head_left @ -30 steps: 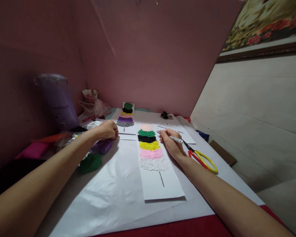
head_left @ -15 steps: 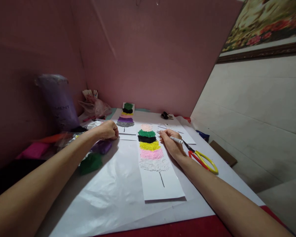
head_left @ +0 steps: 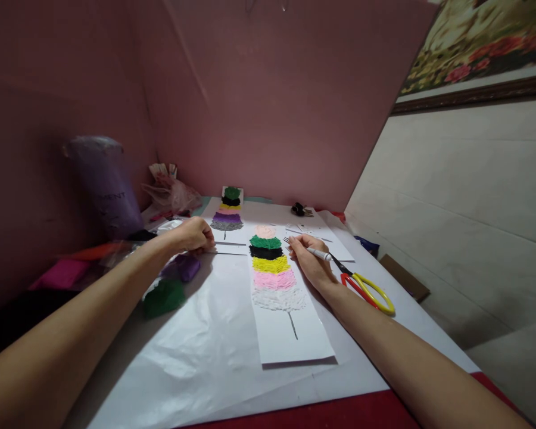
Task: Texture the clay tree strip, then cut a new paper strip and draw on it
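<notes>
My left hand (head_left: pixel 197 234) is closed at the left, its fingertips near the end of a thin rod (head_left: pixel 226 254) on the white sheet; what it pinches, if anything, is too small to make out. My right hand (head_left: pixel 310 255) is closed around a white-handled fork-like tool (head_left: pixel 319 254), its tines by the upper right of a long paper strip (head_left: pixel 272 345). On that strip is a feather shape (head_left: pixel 274 279) in textured bands of peach, green, black, yellow, pink and white, with a dark stem. A similar feather picture (head_left: pixel 227 218) lies farther back.
Scissors (head_left: pixel 375 293) with red and yellow handles lie beside my right wrist. Green (head_left: pixel 164 297) and purple (head_left: pixel 188 268) packets are left of centre. A purple wrapped roll (head_left: pixel 105 187) stands at the back left. Keys (head_left: pixel 302 209) lie at the back.
My left hand has shifted very slightly, its fingers a little more drawn in, and more of the thin rod's left end shows. My right hand looks unmoved.
</notes>
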`<state>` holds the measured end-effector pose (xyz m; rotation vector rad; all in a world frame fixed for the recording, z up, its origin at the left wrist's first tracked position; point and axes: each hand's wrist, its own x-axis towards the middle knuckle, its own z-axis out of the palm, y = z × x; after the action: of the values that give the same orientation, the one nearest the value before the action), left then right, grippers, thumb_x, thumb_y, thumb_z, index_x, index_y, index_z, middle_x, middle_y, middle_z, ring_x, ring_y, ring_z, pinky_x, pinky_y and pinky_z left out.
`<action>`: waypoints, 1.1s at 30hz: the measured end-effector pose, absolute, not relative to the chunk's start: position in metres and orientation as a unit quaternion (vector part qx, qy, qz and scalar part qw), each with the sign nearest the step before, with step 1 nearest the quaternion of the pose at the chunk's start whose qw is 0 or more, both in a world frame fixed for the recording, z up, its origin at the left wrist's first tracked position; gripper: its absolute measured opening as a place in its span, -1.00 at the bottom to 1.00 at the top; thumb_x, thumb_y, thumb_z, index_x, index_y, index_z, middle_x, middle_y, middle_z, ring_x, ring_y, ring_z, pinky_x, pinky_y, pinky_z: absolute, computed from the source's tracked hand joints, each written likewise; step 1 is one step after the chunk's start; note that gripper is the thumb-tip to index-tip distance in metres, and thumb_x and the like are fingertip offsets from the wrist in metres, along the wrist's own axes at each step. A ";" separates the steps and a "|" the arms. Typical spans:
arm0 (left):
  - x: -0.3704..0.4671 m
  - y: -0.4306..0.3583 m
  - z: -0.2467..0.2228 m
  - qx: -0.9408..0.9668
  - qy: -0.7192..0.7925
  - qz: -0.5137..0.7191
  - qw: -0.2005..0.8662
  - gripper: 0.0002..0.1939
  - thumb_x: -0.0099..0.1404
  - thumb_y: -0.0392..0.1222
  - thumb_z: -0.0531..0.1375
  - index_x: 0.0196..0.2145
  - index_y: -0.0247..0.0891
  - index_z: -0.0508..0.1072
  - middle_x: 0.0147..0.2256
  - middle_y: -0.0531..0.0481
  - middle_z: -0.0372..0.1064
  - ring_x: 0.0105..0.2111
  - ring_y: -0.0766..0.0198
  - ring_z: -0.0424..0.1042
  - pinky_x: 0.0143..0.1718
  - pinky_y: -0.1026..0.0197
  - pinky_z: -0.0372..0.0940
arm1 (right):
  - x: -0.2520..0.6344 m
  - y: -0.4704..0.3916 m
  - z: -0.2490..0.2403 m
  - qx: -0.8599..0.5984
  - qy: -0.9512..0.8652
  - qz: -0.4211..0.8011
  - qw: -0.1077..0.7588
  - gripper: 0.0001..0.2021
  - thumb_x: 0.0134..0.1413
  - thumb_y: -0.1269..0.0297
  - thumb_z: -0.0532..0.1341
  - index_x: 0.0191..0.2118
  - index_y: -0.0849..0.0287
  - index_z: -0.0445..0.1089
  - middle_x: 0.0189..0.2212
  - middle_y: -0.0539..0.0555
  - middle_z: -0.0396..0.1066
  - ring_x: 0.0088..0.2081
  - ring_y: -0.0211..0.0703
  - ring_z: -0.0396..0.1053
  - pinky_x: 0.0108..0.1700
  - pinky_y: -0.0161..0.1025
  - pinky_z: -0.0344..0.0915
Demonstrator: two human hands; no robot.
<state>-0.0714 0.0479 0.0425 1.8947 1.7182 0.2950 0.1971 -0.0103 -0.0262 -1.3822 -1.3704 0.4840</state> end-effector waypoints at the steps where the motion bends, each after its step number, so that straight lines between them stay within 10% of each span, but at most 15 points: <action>1: -0.071 0.047 0.043 0.707 0.638 0.113 0.283 -0.91 -0.04 -0.26 0.24 -0.63 -0.26 0.39 -0.73 0.14 0.20 -0.66 0.37 0.24 -0.59 0.32 0.13 | 0.197 -0.010 -0.026 -0.582 -0.576 0.202 0.538 -0.66 0.09 0.01 0.15 -0.56 0.13 0.32 -0.60 -0.03 0.36 -0.49 -0.16 0.34 -0.40 -0.26 0.21; 33: -0.075 0.056 0.032 0.745 0.634 0.099 0.183 -0.92 -0.19 -0.34 0.18 -0.64 -0.23 0.45 -0.67 0.12 0.27 -0.58 0.34 0.27 -0.59 0.33 0.06 | 0.195 -0.013 -0.021 -0.598 -0.574 0.188 0.526 -0.68 0.08 0.04 0.15 -0.56 0.12 0.32 -0.62 -0.02 0.37 -0.50 -0.14 0.36 -0.40 -0.24 0.21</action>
<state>-0.0750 0.0565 0.0318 2.1014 1.7875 0.2789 0.1952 -0.0128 -0.0210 -1.4309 -1.3719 0.4503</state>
